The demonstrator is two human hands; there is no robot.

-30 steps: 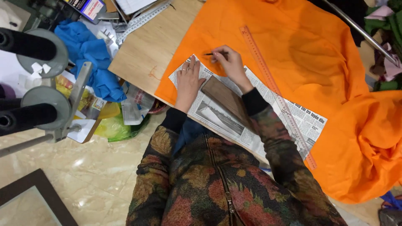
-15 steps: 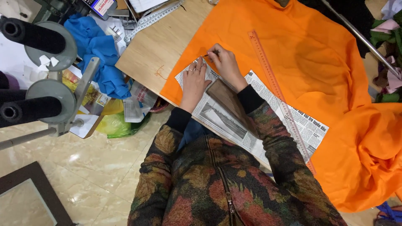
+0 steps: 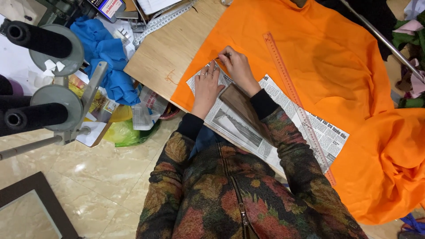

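My left hand (image 3: pixel 206 87) lies flat, fingers spread, on a sheet of newspaper (image 3: pixel 248 124) laid over orange cloth (image 3: pixel 327 57) on a wooden table (image 3: pixel 170 51). My right hand (image 3: pixel 238 67) grips a thin pen or marker (image 3: pixel 221 56) with its tip at the newspaper's far corner, just beyond my left fingertips. A long orange ruler (image 3: pixel 292 95) lies along the newspaper's right edge. A dark wooden piece (image 3: pixel 239 102) sits under my right forearm.
Blue cloth (image 3: pixel 108 62) and a measuring tape (image 3: pixel 164 20) lie at the table's left end. Black thread cones on a grey stand (image 3: pixel 53 106) rise at left. Bags and papers (image 3: pixel 128 121) clutter the tiled floor. A metal rod (image 3: pixel 380 37) crosses top right.
The view has shifted slightly, so the hands sit a little lower right in frame. Both hands stay at the newspaper's corner, the right hand still working the pen there.
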